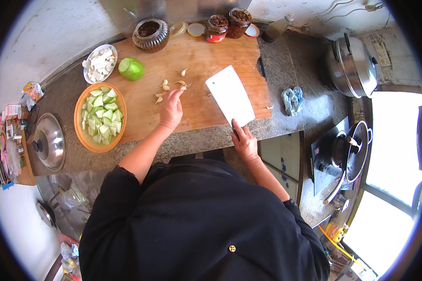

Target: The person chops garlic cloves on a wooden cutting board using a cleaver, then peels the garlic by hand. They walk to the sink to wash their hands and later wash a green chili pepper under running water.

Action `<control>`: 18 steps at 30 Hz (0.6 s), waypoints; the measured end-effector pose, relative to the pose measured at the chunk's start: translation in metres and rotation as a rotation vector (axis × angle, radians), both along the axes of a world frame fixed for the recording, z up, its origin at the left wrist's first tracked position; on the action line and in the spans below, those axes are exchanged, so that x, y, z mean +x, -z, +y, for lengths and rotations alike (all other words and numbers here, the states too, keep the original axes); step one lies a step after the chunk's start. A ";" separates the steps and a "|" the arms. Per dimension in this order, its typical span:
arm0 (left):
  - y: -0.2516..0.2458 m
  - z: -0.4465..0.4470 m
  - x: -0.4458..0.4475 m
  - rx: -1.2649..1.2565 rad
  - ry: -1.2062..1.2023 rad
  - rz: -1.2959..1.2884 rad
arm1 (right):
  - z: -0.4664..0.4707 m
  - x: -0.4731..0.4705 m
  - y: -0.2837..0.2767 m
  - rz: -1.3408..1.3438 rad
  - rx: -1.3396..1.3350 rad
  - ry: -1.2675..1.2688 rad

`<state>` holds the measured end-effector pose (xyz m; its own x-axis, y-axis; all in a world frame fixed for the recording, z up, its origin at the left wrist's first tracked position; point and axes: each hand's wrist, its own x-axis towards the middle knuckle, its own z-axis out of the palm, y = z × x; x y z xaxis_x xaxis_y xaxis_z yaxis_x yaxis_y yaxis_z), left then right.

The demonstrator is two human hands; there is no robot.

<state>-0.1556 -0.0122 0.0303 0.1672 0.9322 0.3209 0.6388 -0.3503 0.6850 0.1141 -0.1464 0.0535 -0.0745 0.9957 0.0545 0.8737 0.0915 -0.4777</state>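
My right hand (245, 142) grips the handle of a cleaver (231, 95), its broad pale blade lying over the right part of a wooden cutting board (197, 59). My left hand (171, 109) is above the board's front half, fingertips right by several garlic cloves (165, 85). Whether those fingers pinch a clove is hidden from this angle. A piece of garlic skin (270, 107) lies by the board's right edge. To the left, an orange basket (78, 123) holds cut pale-green vegetable chunks (103, 114).
Behind are an uncut green gourd piece (132, 69), a bowl of white chunks (100, 65), a glass jar (150, 35), two jars of dark sauce (216, 28) and a bottle (277, 28). A blue cloth (293, 100), steel pot (353, 66) and wok (358, 151) stand right; a lid (51, 142) left.
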 end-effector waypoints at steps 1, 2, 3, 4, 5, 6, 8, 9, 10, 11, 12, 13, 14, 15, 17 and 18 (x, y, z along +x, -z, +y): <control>0.001 0.000 -0.003 0.004 -0.015 0.005 | 0.001 0.008 0.010 -0.062 -0.054 -0.058; 0.002 0.001 -0.006 0.007 -0.028 0.010 | 0.000 0.014 0.020 -0.086 -0.143 -0.056; 0.002 0.000 -0.006 0.011 -0.047 0.017 | 0.004 0.018 0.017 -0.082 -0.144 -0.069; 0.001 0.000 -0.006 0.012 -0.047 0.038 | 0.008 0.024 0.014 -0.077 -0.147 -0.081; 0.001 0.003 -0.004 0.046 -0.038 0.045 | 0.012 0.028 0.010 -0.073 -0.149 -0.091; 0.000 0.008 0.000 0.076 -0.029 0.050 | 0.018 0.030 0.006 -0.002 -0.152 -0.063; 0.003 0.017 0.004 0.095 -0.008 0.128 | 0.017 0.029 -0.002 0.165 -0.102 0.009; 0.005 0.022 0.006 0.084 0.002 0.199 | 0.018 0.029 -0.007 0.247 -0.075 0.045; 0.007 0.025 0.007 0.074 0.013 0.271 | 0.018 0.027 -0.013 0.311 -0.123 0.114; 0.009 0.027 0.009 0.070 0.031 0.278 | 0.016 0.029 -0.011 0.330 -0.086 0.125; 0.009 0.030 0.009 0.067 0.052 0.287 | 0.015 0.030 -0.008 0.351 -0.048 0.138; 0.008 0.032 0.010 0.065 0.073 0.297 | 0.015 0.031 -0.005 0.373 -0.009 0.151; 0.008 0.029 0.011 0.043 0.075 0.275 | 0.013 0.033 -0.004 0.345 0.018 0.139; 0.006 0.024 0.013 0.020 0.077 0.256 | 0.012 0.033 -0.005 0.298 -0.021 0.121; 0.010 0.016 0.018 -0.010 0.115 0.216 | 0.007 0.034 -0.008 0.206 -0.098 0.085; 0.016 0.010 0.020 -0.019 0.148 0.195 | 0.003 0.032 -0.001 0.194 -0.031 0.049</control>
